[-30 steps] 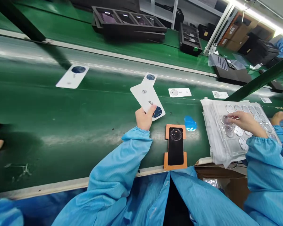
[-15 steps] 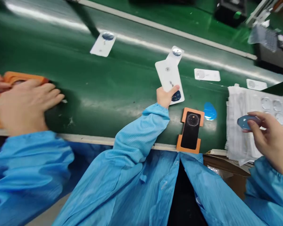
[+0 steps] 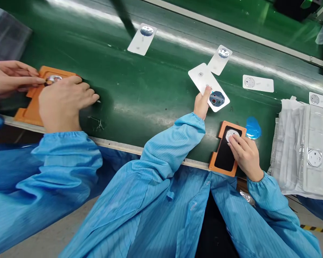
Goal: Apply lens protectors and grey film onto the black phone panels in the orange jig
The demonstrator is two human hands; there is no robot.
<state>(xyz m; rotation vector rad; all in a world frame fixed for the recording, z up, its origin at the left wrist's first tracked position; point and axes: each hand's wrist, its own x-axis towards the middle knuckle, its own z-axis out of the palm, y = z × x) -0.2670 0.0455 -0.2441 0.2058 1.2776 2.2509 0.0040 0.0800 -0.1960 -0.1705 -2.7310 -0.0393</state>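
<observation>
My left hand pinches the edge of a white phone back panel with a dark round camera area, held just above or on the green bench. At the right, my right hand has its fingertips on a round silver camera cover. That cover lies over the upper end of a black phone-shaped panel, seated in an orange fixture. Beyond my right hand is a blue film piece. The fingertips hide part of the cover, so I cannot tell whether it touches the panel.
Several white panels lie farther back, one to the left and another to the right. A clear tray of round covers sits at the right. A co-worker's hands work at another orange fixture on the left.
My right hand has come left from the tray to the fixture, bringing the round cover onto the black panel's upper end. The white panel in my left hand has turned, and the view has shifted.
</observation>
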